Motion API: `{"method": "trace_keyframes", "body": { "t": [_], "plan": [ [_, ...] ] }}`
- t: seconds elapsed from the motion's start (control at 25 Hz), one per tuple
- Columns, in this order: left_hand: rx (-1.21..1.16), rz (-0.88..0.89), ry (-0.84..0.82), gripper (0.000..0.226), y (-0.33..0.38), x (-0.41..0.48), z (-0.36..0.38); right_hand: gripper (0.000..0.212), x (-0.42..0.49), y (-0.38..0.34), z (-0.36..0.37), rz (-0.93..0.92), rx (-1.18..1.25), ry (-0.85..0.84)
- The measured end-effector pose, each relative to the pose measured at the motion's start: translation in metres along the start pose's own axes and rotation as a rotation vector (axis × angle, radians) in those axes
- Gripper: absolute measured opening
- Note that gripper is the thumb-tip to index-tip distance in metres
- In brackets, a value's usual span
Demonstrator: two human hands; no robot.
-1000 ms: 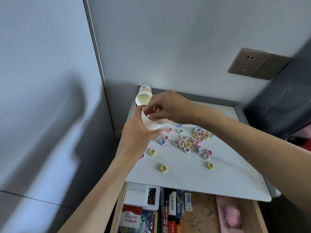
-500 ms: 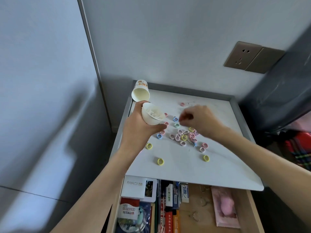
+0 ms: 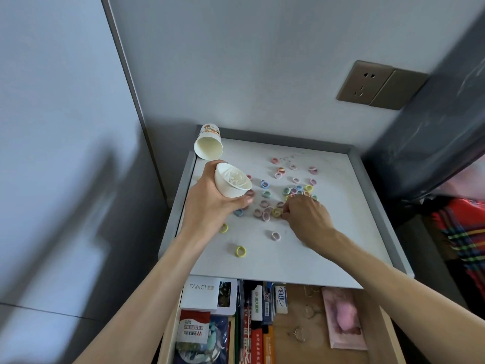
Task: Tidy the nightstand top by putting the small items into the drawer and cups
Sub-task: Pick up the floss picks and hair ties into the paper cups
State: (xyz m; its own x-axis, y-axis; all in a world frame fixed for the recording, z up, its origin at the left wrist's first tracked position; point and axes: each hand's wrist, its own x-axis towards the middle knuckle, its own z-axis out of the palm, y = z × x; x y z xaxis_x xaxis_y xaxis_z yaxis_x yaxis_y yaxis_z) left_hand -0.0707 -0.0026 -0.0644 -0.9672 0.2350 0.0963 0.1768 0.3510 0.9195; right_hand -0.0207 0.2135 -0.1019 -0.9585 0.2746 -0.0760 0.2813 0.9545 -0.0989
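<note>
Hair ties (image 3: 265, 216) litter the middle of the nightstand top (image 3: 275, 264), where the right hand (image 3: 307, 219) pinches 1, while the left hand (image 3: 210, 203) grips a cup (image 3: 227, 187) near the left edge, tilted to receive it.

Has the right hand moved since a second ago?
Yes. The right hand left the mouth of the white cup, moving right and nearer the drawer, away from the printed paper cup in the back corner, down to the hair ties.
</note>
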Motion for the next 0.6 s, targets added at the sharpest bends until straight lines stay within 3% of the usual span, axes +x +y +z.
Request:
{"method": "trace_keyframes", "body": {
  "t": [0.36,0.52,0.6],
  "plan": [
    [0.003,-0.027,0.000,0.068,0.000,0.002,0.001,0.012,0.012,0.003,-0.044,-0.063,-0.036,0.124],
    [0.052,-0.029,0.012,0.071,0.000,0.003,0.007,0.012,0.013,-0.010,-0.079,-0.119,0.494,0.231],
    [0.083,-0.040,0.010,0.071,0.000,0.004,0.008,0.010,0.009,-0.025,-0.098,-0.177,0.647,0.229]
  ]
}}
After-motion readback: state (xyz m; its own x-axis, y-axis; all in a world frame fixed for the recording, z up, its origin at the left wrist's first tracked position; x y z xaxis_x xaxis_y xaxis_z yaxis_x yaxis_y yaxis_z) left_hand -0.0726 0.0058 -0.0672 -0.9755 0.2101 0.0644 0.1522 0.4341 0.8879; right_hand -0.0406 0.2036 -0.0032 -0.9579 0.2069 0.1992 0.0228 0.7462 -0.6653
